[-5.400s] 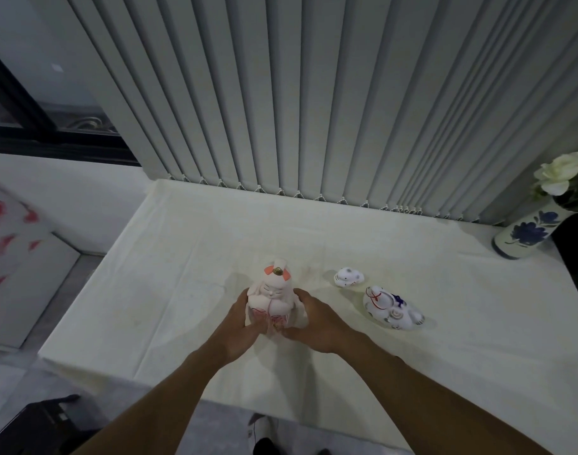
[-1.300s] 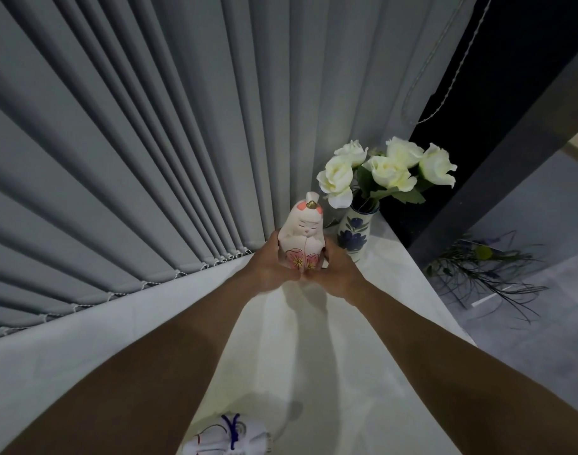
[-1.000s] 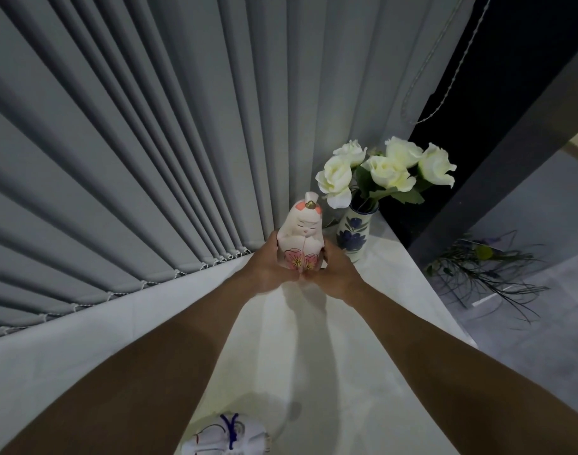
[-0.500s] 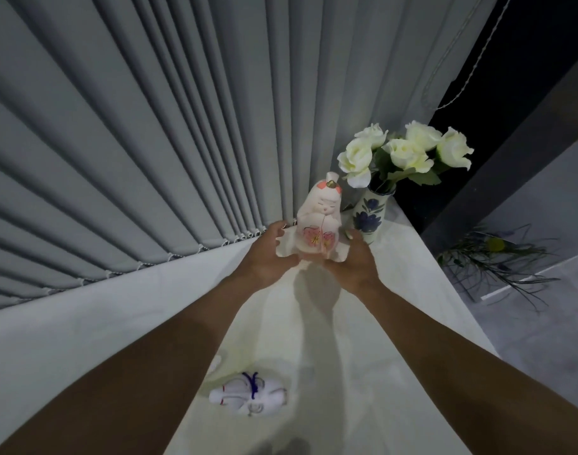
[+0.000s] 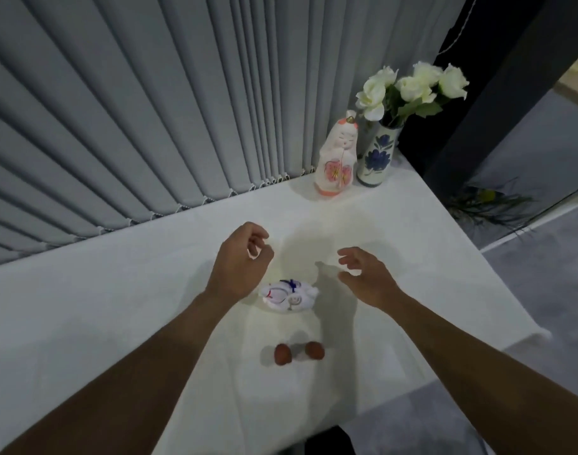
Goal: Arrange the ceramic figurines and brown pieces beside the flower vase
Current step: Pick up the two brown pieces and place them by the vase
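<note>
A tall pink-and-white ceramic figurine (image 5: 337,156) stands upright at the table's far corner, right beside the blue-flowered vase (image 5: 378,154) of white roses. A smaller white figurine with blue and red markings (image 5: 289,295) lies on its side mid-table. Two brown pieces (image 5: 282,354) (image 5: 314,350) sit nearer to me. My left hand (image 5: 243,262) hovers just left of and above the lying figurine, fingers loosely curled and holding nothing. My right hand (image 5: 366,274) hovers to its right, fingers spread, also with nothing in it.
The table wears a white cloth (image 5: 100,307) and its right edge (image 5: 471,244) drops to a grey floor. Grey vertical blinds (image 5: 150,110) hang along the back edge. A dark pillar (image 5: 484,93) stands behind the vase, with greenery (image 5: 488,205) on the floor.
Both hands let go of the tall figurine, which now stands beside the vase, and drew back toward me over the lying figurine. The view tilted down, showing the brown pieces.
</note>
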Tool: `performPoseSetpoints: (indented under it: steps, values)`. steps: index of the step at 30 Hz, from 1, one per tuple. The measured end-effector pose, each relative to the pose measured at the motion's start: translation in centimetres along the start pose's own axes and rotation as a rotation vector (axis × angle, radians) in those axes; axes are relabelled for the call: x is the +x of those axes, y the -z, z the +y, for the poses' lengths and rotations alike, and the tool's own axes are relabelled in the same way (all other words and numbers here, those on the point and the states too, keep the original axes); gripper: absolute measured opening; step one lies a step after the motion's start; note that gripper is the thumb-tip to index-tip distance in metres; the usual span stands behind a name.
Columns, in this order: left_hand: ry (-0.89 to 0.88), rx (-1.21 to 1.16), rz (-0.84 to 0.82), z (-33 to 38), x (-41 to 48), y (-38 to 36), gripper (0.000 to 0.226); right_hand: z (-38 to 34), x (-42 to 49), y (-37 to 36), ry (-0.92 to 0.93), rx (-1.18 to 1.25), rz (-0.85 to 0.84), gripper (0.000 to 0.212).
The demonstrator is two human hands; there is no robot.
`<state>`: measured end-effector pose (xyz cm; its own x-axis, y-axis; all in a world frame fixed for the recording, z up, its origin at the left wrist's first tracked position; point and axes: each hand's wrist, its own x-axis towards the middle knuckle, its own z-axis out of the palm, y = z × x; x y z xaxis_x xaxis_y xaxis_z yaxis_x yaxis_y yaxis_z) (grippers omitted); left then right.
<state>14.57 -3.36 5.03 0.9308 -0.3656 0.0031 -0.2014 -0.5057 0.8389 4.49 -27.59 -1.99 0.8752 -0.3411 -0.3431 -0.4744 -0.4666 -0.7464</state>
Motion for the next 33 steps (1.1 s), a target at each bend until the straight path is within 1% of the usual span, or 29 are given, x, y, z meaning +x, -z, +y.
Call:
performPoseSetpoints:
  steps: [3, 5, 8, 10, 12, 14, 16, 18, 21, 22, 26, 30, 33]
  values:
    - [0.019, 0.068, 0.026, -2.4, -4.8, 0.9, 0.015, 1.0, -3.0, -1.2, -0.014, 0.01, -0.02, 0.036]
    - [0.068, 0.108, 0.009, -4.3, -7.7, 0.6, 0.021, 2.0, -5.1, -2.1, -0.042, 0.01, -0.034, 0.033]
    - [0.159, 0.127, -0.135, -7.0, -11.3, -0.6, 0.026, 3.6, -8.0, -3.6, -0.064, -0.027, -0.117, 0.032]
    - [0.146, 0.118, -0.258, -8.3, -12.9, -1.7, 0.03, 4.2, -9.5, -4.8, -0.046, -0.041, -0.199, 0.036]
    - [0.125, 0.084, -0.366, -9.1, -13.9, -2.8, 0.044, 4.2, -10.6, -5.9, 0.006, -0.051, -0.262, 0.044]
    - [0.129, 0.028, -0.443, -9.3, -14.5, -3.8, 0.06, 4.2, -11.3, -7.0, 0.057, -0.059, -0.27, 0.053]
    - [0.102, -0.009, -0.462, -9.5, -14.8, -4.8, 0.066, 4.1, -11.8, -8.1, 0.088, -0.032, -0.236, 0.052]
    - [0.094, -0.026, -0.416, -9.5, -15.1, -5.6, 0.057, 3.9, -12.1, -9.0, 0.14, -0.013, -0.163, 0.046]
    - [0.099, -0.024, -0.306, -9.1, -15.1, -6.3, 0.024, 3.8, -12.2, -9.8, 0.169, -0.001, -0.057, 0.031]
    - [0.094, -0.02, -0.295, -8.9, -15.0, -6.3, 0.017, 3.9, -12.1, -9.9, 0.17, -0.012, -0.044, 0.027]
    - [0.061, -0.002, -0.358, -8.3, -14.4, -6.3, 0.014, 4.0, -12.2, -9.5, 0.162, -0.049, -0.013, 0.02]
    - [-0.009, -0.032, -0.368, -6.4, -13.3, -6.7, 0.017, 4.1, -12.3, -8.0, 0.152, -0.047, 0.044, 0.018]
    - [-0.096, -0.05, -0.365, -4.2, -12.1, -7.3, 0.014, 4.3, -11.7, -6.2, 0.13, -0.009, 0.098, 0.018]
